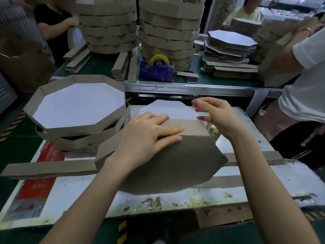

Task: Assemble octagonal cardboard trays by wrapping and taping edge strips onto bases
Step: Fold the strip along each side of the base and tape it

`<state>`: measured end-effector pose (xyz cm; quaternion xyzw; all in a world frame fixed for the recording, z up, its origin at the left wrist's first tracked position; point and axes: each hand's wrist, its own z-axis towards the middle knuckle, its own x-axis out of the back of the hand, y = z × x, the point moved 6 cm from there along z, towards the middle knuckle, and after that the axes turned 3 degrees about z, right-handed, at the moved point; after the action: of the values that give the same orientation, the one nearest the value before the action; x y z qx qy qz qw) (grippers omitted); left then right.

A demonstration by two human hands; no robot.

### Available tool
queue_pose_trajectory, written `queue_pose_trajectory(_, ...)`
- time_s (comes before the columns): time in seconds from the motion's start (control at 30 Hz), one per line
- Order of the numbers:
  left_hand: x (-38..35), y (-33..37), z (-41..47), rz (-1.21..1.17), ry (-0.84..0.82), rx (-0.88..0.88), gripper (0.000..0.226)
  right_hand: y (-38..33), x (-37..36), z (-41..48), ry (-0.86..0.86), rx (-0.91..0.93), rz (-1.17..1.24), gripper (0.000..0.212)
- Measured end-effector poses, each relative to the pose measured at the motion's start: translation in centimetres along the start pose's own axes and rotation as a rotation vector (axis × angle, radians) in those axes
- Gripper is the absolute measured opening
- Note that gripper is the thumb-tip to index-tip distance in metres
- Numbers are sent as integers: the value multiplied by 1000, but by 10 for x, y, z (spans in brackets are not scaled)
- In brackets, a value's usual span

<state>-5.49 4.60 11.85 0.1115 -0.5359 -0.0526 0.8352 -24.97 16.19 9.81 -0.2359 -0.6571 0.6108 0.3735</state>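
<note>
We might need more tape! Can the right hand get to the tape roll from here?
Probably yes. The right hand is raised over the tray, and the tape roll sits ahead, past the metal rail, with nothing standing between them. It looks like a long stretch, though.

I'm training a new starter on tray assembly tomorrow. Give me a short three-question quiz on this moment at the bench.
1. True or false: the left hand lies with straight fingers on the brown edge strip.
2. Multiple choice: the blue tape dispenser stands A) on the green bench beyond the work table, B) on the floor, C) in the person's lap.
3. Fill in: the stack of finished trays sits to the person's ____.

Key: 1 true; 2 A; 3 left.
</note>
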Motion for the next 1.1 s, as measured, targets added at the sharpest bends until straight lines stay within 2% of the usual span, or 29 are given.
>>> queue_pose_trajectory(0.07,-2,9,5,15,-19,-12,47,32,29,25,228,-94,39,11)
queue_pose_trajectory(0.13,-3,18,12,35,-30,-23,45,69,50,46,329,-209,45,13)
queue_pose_trajectory(0.3,-10,30,33,57,-55,-5,46,146,81,78,416,-508,138,13)
queue_pose_trajectory(0.47,-21,30,51,79,-46,24,46,198,92,93,425,-697,279,10)
queue_pose_trajectory(0.63,-27,30,62,84,-38,30,45,224,104,104,427,-766,213,23)
queue_pose_trajectory(0.83,-31,33,70,115,-13,48,41,233,108,114,393,-834,267,17)
queue_pose_trajectory(0.93,-33,33,71,121,-6,64,41,234,108,116,415,-880,320,14)
queue_pose_trajectory(1.03,-33,33,72,134,9,61,40,241,104,115,486,-888,542,24)
queue_pose_trajectory(1.1,-33,32,72,141,20,69,39,235,102,116,466,-787,560,12)
